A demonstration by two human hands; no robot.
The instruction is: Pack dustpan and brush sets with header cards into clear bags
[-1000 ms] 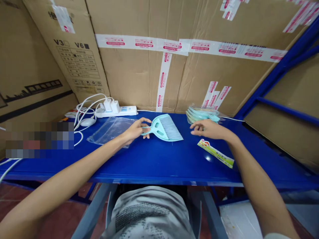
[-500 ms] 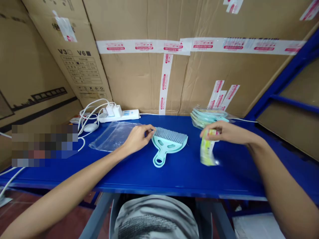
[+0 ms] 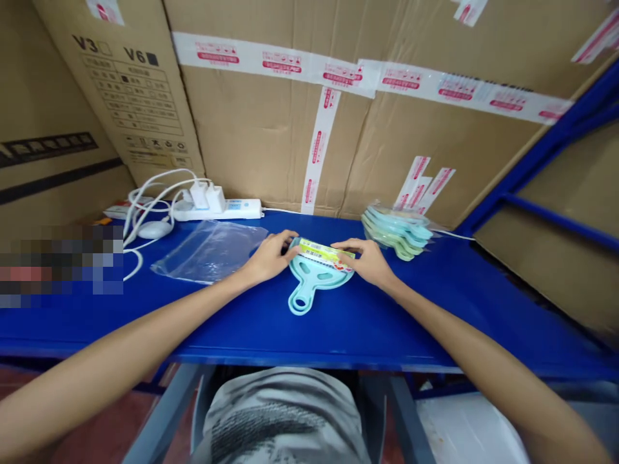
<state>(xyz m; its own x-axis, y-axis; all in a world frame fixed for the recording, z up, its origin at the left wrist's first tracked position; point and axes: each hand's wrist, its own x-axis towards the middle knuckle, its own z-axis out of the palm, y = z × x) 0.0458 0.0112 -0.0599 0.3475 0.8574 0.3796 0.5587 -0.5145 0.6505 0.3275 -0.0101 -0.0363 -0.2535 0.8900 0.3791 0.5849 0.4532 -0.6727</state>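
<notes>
A mint-green hand brush and dustpan set (image 3: 309,283) lies on the blue table, its ringed handle towards me. Across its bristle end rests a yellow-green and white printed card (image 3: 320,252), hiding most of the bristles. My left hand (image 3: 271,256) is closed at the card's left end, thumb on the card, fingers at the dustpan's left edge. At the other end, my right hand (image 3: 368,260) pinches the card between thumb and fingers. A clear plastic bag (image 3: 207,251) lies flat to the left of my left hand.
Several bagged mint and green dustpan sets (image 3: 396,229) are stacked at the back right. A white power strip (image 3: 236,208) with plugs and tangled cables stands at the back left. Taped cardboard (image 3: 261,142) walls the table's rear, and a blue metal frame (image 3: 556,222) rises on the right.
My right hand has carried the card leftwards from beside the set onto its bristle end. My left hand's thumb has come onto the card's left end. The camera view has shifted slightly.
</notes>
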